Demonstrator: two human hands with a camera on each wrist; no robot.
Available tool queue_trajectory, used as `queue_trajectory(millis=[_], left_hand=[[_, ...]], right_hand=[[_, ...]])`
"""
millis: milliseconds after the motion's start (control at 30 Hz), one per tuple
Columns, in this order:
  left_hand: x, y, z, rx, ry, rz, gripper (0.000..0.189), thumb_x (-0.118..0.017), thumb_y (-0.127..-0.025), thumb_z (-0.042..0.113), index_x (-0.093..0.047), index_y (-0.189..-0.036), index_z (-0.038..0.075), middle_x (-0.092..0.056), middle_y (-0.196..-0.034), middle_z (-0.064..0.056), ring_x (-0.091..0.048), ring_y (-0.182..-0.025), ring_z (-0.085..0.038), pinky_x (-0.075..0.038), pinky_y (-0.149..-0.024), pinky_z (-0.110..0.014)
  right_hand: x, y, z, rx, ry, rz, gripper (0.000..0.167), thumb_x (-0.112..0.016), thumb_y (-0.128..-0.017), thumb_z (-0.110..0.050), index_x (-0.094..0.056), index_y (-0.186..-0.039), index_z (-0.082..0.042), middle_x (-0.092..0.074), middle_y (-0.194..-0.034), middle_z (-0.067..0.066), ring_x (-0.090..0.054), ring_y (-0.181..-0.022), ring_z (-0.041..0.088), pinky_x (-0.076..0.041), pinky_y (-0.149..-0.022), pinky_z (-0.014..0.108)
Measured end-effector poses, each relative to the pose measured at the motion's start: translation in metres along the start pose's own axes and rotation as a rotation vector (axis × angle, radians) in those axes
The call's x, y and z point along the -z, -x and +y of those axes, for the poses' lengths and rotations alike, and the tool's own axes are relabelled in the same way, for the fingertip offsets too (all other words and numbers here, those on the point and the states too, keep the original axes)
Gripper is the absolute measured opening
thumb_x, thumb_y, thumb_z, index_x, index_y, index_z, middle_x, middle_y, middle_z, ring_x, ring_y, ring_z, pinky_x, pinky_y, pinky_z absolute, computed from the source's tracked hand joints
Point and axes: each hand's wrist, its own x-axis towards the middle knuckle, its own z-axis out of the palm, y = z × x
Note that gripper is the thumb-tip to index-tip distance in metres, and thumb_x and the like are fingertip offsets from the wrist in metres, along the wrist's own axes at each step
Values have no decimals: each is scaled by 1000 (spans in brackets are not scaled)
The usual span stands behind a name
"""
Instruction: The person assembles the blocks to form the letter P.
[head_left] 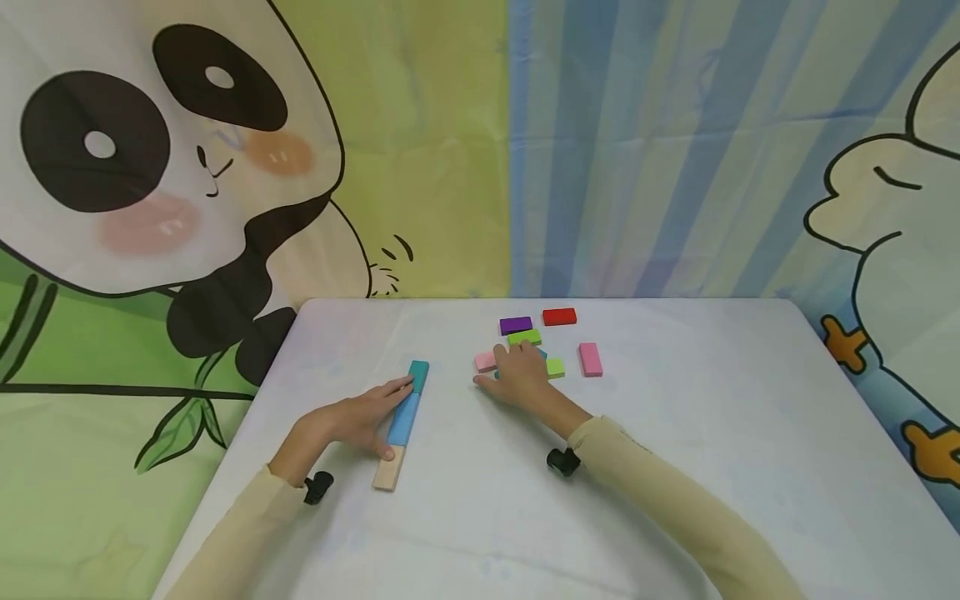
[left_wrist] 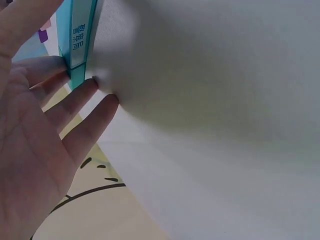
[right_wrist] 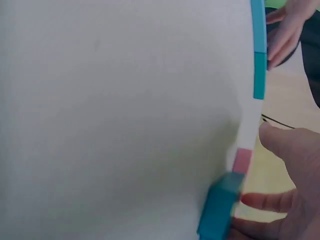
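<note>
On the left of the table, a teal block [head_left: 419,372], a blue block [head_left: 404,418] and a plain wood block [head_left: 389,471] lie end to end in a slanting row. My left hand [head_left: 356,419] rests along this row, fingertips at the teal end and thumb near the joint of blue and wood. Its fingers look fairly straight in the left wrist view. Over a loose group of blocks reaches my right hand [head_left: 522,375], thumb spread away from the fingers. In the right wrist view its fingertips are at a blurred teal block [right_wrist: 217,207], partly hidden behind which is a pink block [right_wrist: 242,160].
Around the right hand lie a purple block [head_left: 515,326], a red block [head_left: 559,317], a lime green block [head_left: 524,337], a smaller green block [head_left: 555,367], a light pink block [head_left: 485,362] and a pink block [head_left: 591,360]. Printed cloth [head_left: 435,150] hangs behind the white table [head_left: 712,400].
</note>
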Motion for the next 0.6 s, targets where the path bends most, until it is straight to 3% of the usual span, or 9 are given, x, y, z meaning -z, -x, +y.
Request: queue_trajectory(millis=[200,267,433,600], left_hand=[[0,3,-2,-14,9,8,111,-80,-75,43,-14,-155,4,-5,-164,-13,-13,-150,-40,-30,-114,-58],[0,4,-2,-15,14,9,111,-81,-75,43,-14,-155,4,-6,-165,-13,-13,-150,-39,-30,-114,-58],[0,3,-1,2,8,-1,112,-80,-75,44,-14,-156,6,-5,-165,-11,-13,-151,-38,-29,-115,-57],[-1,1,-3,33,-8,-12,115,-80,-73,49,-11,-157,10,-4,-166,-7,-13,-151,-35,-31,-115,-56]], right_hand=[[-6,-17,-14,-48,59,69,59,-61,-86,-60,-59,-96,-2,-63,-91,14,-57,-87,26,-50,-71,36],[-3,-23,-14,-42,50,56,56,-61,-87,-56,-59,-94,-1,-62,-91,13,-57,-88,26,-51,-73,36],[11,-39,-16,76,-188,-14,50,-66,-87,-48,-61,-109,-4,-63,-101,10,-55,-93,22,-50,-79,34],[13,-63,-36,256,-449,-12,50,-74,-86,-33,-63,-123,-2,-64,-115,14,-57,-101,23,-52,-87,35]])
